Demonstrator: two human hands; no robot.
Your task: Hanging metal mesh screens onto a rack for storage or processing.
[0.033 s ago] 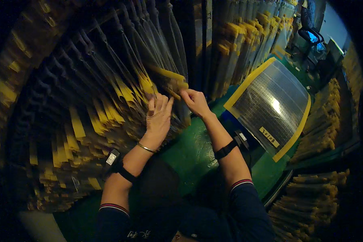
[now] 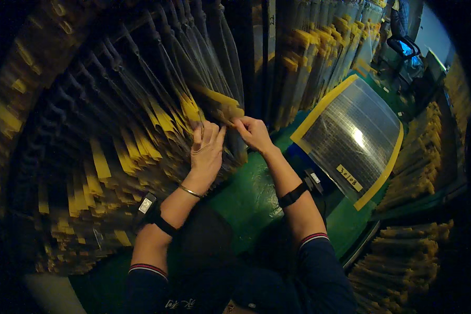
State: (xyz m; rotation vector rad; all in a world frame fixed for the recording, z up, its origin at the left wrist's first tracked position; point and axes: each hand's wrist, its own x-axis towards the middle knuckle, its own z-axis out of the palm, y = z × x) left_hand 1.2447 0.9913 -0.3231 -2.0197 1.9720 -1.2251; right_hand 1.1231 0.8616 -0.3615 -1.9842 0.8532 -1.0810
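My left hand (image 2: 207, 149) rests against a row of hanging clear sheets with yellow edges (image 2: 192, 110), its fingers stretched up and apart among them. Just to its right, my right hand (image 2: 254, 133) pinches the yellow border of one hanging sheet (image 2: 226, 106) between thumb and forefinger. The fingertips of both hands are partly hidden by the sheets. A large clear sheet with a fine grid, a yellow border and a small yellow label (image 2: 358, 131) lies to the right of my right forearm.
Dense rows of yellow-edged sheets (image 2: 99, 162) hang at the left, with more sheets (image 2: 319, 47) hanging at the far right. Stacks of similar sheets (image 2: 403, 256) stand at the right. The floor (image 2: 256, 191) is green. A dark post (image 2: 268, 57) stands between the racks.
My right hand has shifted very slightly left along the yellow border. My left hand stays in nearly the same place.
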